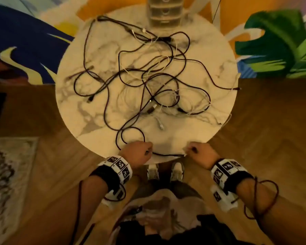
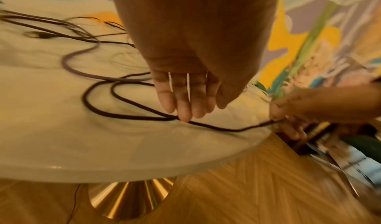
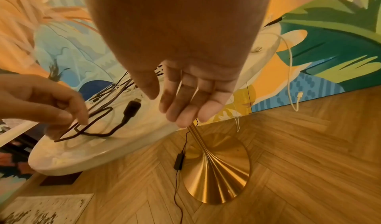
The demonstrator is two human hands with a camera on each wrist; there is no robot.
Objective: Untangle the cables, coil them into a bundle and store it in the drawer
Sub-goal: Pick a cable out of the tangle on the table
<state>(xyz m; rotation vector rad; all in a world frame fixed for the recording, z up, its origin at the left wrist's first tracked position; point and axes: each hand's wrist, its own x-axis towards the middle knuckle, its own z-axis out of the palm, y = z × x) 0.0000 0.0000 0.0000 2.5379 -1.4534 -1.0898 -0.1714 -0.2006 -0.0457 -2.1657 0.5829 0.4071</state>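
Observation:
A tangle of dark and white cables (image 1: 148,82) sprawls over the round marble table (image 1: 88,121). One dark cable (image 1: 168,154) runs along the near edge between my hands. My left hand (image 1: 136,151) has its fingertips (image 2: 183,116) straight and touching this dark cable (image 2: 216,128). My right hand (image 1: 198,151) hovers at the edge with relaxed fingers (image 3: 185,107), beside the cable's USB plug (image 3: 132,108), which lies on the tabletop and is not held. A clear plastic drawer unit (image 1: 164,13) stands at the table's far edge.
A white cable (image 3: 290,64) hangs off the table's right edge. Under the table stands a gold flared base (image 3: 216,170), with a thin black cord and inline box (image 3: 178,161) on the wooden floor. A pale rug (image 1: 7,174) lies at the left.

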